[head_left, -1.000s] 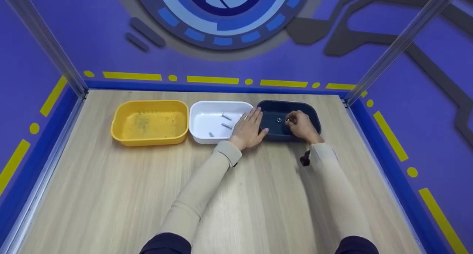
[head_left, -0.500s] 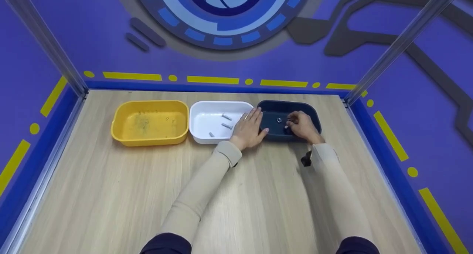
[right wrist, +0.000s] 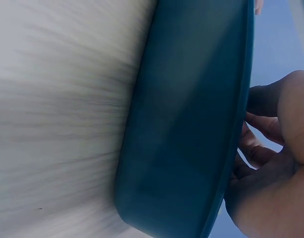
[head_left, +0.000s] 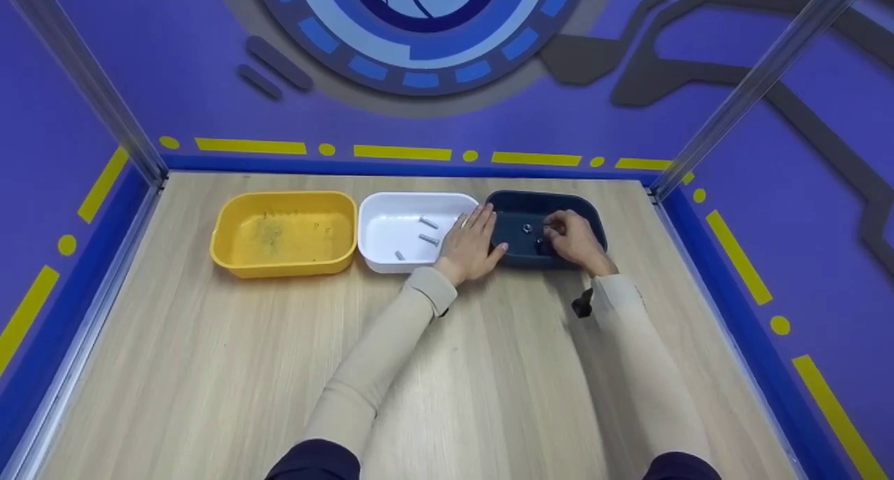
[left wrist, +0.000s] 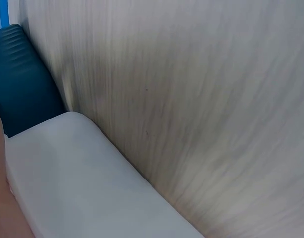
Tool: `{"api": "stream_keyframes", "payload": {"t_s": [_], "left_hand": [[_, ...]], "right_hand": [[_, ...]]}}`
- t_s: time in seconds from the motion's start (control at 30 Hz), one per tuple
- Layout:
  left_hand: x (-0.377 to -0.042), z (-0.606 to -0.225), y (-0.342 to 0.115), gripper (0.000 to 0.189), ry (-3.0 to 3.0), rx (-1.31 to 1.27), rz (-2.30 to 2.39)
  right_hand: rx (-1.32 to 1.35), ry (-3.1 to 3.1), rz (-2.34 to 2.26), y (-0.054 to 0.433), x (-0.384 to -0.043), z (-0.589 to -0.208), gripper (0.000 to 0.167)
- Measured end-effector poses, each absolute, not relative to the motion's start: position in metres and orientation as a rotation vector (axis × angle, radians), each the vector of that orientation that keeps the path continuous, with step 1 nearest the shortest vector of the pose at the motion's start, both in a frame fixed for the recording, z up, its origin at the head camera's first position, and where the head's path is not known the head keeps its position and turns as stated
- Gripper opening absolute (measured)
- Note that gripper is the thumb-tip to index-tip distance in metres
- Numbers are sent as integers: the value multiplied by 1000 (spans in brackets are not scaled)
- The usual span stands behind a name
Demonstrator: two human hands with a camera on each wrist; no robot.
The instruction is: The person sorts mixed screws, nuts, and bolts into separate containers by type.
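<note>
My left hand (head_left: 469, 244) lies flat with straight fingers across the right end of the white tray (head_left: 374, 256), its fingertips at the seam with the dark tray (head_left: 513, 258). Several metal bolts (head_left: 429, 240) lie in the white tray. My right hand (head_left: 574, 241) reaches over the dark tray's front rim, fingers bent and fingertips close together inside. Near those fingertips is a small shiny metal piece (head_left: 540, 242), and a hex nut (head_left: 527, 228) lies to their left. In the right wrist view, the dark tray's wall (right wrist: 186, 114) hides what the fingertips touch.
A yellow tray (head_left: 283, 265) with small dark specks stands left of the white one. All three trays line up near the back of a wooden table (head_left: 279, 368). Blue panels (head_left: 391, 124) and metal posts (head_left: 747, 89) enclose the table.
The shiny piece between my right fingertips a second ago now shows lower, just below them. My right hand and forearm have shifted slightly right. The left hand has stayed in place.
</note>
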State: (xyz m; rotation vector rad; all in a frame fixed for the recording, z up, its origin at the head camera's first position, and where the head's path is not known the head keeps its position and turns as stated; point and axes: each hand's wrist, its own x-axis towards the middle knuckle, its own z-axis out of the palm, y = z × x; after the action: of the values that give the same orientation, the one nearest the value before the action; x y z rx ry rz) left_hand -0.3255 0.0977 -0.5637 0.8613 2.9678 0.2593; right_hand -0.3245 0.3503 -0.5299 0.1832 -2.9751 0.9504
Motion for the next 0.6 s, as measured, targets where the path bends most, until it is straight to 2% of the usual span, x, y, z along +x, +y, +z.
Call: {"api": "stream_keyframes", "payload": {"t_s": [0.6], "left_hand": [[-317,-550,84,83,2985,854,297]], "right_hand": [[334,-2858,955,343,-314,-509,24]]}}
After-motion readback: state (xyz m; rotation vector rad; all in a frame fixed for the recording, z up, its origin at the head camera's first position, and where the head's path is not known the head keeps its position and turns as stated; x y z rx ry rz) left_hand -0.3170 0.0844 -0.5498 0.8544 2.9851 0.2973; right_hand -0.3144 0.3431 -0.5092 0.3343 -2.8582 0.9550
